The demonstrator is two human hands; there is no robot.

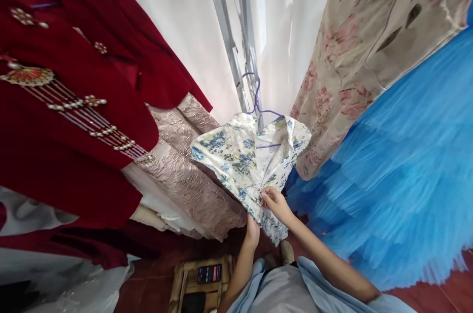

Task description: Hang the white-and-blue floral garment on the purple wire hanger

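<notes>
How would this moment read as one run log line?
right hand: curled at front of floral garment | left hand: at its lower edge, partly hidden | floral garment: on purple hanger

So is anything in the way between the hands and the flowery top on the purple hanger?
No, nothing visible is in the way. The right hand is right at the front of the flowery top. The left hand reaches its lower edge, where the cloth hides the fingertips.
</notes>
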